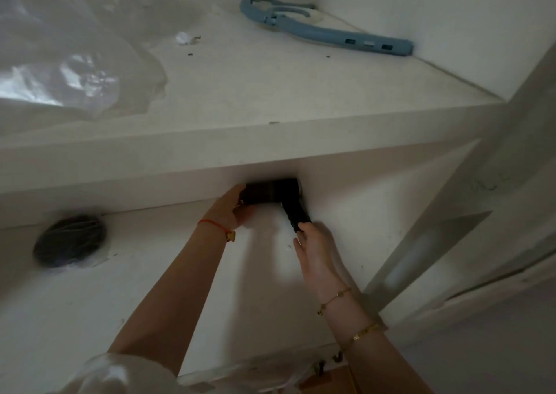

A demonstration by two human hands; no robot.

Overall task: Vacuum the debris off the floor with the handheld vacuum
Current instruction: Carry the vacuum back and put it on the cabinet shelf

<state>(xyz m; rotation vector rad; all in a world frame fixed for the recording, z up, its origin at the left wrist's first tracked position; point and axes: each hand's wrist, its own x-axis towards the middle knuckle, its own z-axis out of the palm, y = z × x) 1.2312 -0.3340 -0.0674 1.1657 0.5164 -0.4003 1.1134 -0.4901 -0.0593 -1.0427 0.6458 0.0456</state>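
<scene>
Right grip: you are wrapping your right hand (pixel 313 249) around the lower end of the ribbed black handle of the handheld vacuum (pixel 272 192), fingers curled closed on it.
Left grip: you are cupping your left hand (pixel 231 210) against the left end of the dark body, thumb above and fingers below, steadying rather than clamping.
Vacuum position: you are holding it tucked under the front lip of the upper shelf (pixel 240 140), above the lower shelf (pixel 144 273), not at the floor.
Handling: it is looking rigid, smooth-bodied and probably top-heavy, so you are best gripping the ribbed handle and supporting the barrel.
Surface: you are working over pale, dusty boards, with dark specks (pixel 190 54) lying on the upper shelf.
Surroundings: you are reaching between a wrapped dark disc (pixel 70 240) at the left, crumpled clear plastic (pixel 75 62) above it, and a blue plastic part (pixel 325 29) in the far corner.
</scene>
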